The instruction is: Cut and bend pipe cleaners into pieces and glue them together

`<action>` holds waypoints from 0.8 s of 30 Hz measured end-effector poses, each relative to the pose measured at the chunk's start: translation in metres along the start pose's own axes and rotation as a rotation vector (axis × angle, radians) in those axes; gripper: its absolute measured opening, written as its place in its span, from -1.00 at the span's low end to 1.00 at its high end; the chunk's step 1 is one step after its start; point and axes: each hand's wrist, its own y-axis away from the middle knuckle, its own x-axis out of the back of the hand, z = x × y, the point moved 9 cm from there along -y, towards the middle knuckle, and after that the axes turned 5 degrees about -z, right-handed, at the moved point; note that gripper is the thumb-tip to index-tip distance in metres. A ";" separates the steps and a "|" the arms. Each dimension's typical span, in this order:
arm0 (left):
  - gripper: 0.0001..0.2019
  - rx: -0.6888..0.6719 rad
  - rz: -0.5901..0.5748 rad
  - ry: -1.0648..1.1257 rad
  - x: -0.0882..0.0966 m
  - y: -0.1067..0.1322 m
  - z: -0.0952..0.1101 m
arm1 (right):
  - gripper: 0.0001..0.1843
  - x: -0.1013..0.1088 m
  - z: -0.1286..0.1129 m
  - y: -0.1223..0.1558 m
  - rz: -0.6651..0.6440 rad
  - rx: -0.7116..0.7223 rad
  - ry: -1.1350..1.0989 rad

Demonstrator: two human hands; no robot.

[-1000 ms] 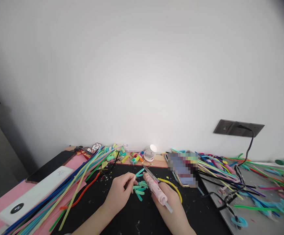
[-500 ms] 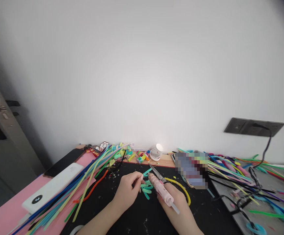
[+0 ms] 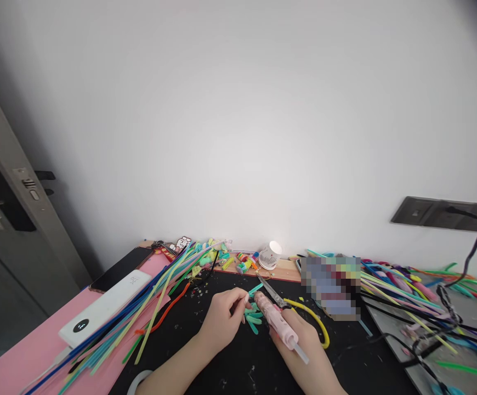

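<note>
My right hand [image 3: 302, 343] is wrapped round a pink hot glue gun [image 3: 277, 321], and a translucent glue stick juts from its back end. The gun's nozzle end points away from me, close to a short teal pipe cleaner piece [image 3: 255, 289]. That piece is pinched between the fingertips of my left hand [image 3: 226, 318]. Below it several green pipe cleaner pieces [image 3: 254, 321] lie in a cluster on the black mat [image 3: 230, 367]. Just beyond the glue gun lie scissors [image 3: 272, 291], their handles partly hidden by my right hand. A yellow pipe cleaner [image 3: 316, 323] curves beside that hand.
Long pipe cleaners [image 3: 140, 315] lie in a bundle at left by a white power bank [image 3: 107, 307] and a dark phone [image 3: 123, 269]. A paper cup [image 3: 270, 255] stands near the wall. More pipe cleaners and a black cable [image 3: 471, 263] cover the grey board [image 3: 386, 340] at right.
The camera view has turned slightly left, so everything sits further right in the picture. Both hands keep their holds, the glue gun still close to the teal piece.
</note>
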 end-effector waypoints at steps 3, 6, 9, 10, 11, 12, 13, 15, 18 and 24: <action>-0.76 -0.005 -0.002 0.003 0.000 0.000 0.000 | -0.84 0.001 -0.004 0.000 -0.002 0.016 0.007; -0.77 -0.012 -0.002 0.001 -0.001 0.000 -0.001 | -0.82 0.004 -0.009 0.001 0.012 0.025 0.008; -0.77 -0.020 -0.007 -0.008 -0.001 0.000 -0.001 | -0.80 0.008 -0.013 0.001 0.028 0.030 0.005; -0.77 -0.022 -0.009 -0.012 -0.002 0.001 -0.001 | -0.79 0.009 -0.014 0.001 0.034 0.035 0.005; -0.77 -0.022 -0.010 -0.016 -0.002 0.001 0.000 | -0.79 0.009 -0.015 0.001 0.042 0.041 0.007; -0.76 -0.022 -0.010 -0.018 -0.002 0.001 0.000 | -0.79 0.009 -0.015 0.001 0.047 0.051 0.008; -0.76 -0.020 -0.009 -0.020 -0.001 0.001 0.000 | -0.79 0.009 -0.015 0.001 0.053 0.062 0.007; -0.76 -0.018 -0.008 -0.022 -0.001 0.001 -0.001 | -0.81 0.007 -0.012 0.001 0.063 0.073 -0.001; -0.77 -0.013 0.000 -0.026 0.000 0.001 -0.002 | -0.84 0.005 -0.008 0.001 0.068 0.065 -0.019; -0.79 0.027 0.047 -0.024 0.005 0.000 -0.008 | -0.88 0.018 -0.006 0.002 0.150 0.087 0.006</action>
